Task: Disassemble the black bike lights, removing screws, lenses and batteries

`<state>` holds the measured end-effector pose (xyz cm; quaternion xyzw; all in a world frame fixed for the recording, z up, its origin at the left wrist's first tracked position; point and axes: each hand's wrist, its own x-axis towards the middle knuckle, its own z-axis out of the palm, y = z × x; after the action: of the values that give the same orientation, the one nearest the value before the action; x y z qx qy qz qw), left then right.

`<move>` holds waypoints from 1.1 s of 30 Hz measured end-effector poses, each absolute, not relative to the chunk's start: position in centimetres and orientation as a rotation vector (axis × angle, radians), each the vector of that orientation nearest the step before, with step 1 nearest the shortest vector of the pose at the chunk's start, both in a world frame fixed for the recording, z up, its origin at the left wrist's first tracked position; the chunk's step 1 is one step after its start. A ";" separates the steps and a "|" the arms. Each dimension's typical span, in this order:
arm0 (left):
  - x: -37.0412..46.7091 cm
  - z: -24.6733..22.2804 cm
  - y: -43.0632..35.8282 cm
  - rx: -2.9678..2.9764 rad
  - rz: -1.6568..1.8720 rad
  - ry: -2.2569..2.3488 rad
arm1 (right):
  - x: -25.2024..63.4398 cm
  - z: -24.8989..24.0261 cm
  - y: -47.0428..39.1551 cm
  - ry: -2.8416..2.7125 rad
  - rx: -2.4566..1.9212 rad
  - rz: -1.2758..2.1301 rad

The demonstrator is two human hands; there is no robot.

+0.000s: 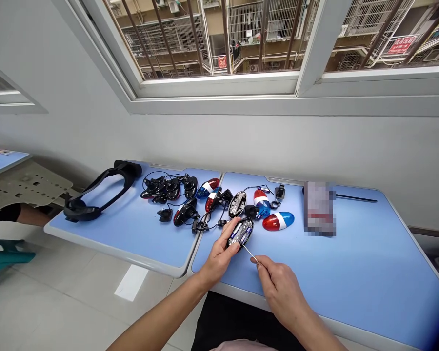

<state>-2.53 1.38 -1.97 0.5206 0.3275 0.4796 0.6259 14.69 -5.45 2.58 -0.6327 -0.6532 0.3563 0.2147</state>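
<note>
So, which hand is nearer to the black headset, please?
Left. The left hand is off to the right of the black headset; the right hand is farther right, beyond the left one.

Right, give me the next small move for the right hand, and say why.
I'd probably settle the tip of the thin metal tool before applying force. The right hand holds it slanted to the edge of the open housing, which the left hand grips, but I can't see whether the tip is seated.
</note>
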 end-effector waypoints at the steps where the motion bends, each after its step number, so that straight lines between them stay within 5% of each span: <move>1: -2.4 -1.9 1.4 1.122 1.105 0.770 | 14.5 2.3 -5.5 -1.775 -1.730 1.010; 19: -2.5 -3.1 1.7 1.540 1.119 0.992 | 17.1 1.4 -4.1 -1.679 -1.953 0.962; 33: -4.9 -1.8 2.7 1.129 1.059 0.831 | 17.9 3.0 -0.8 -1.932 -1.720 0.728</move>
<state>-4.90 2.70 -1.83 0.4946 0.3642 0.4640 0.6384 17.89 -0.80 3.01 -0.6236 -0.7005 0.2640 0.2250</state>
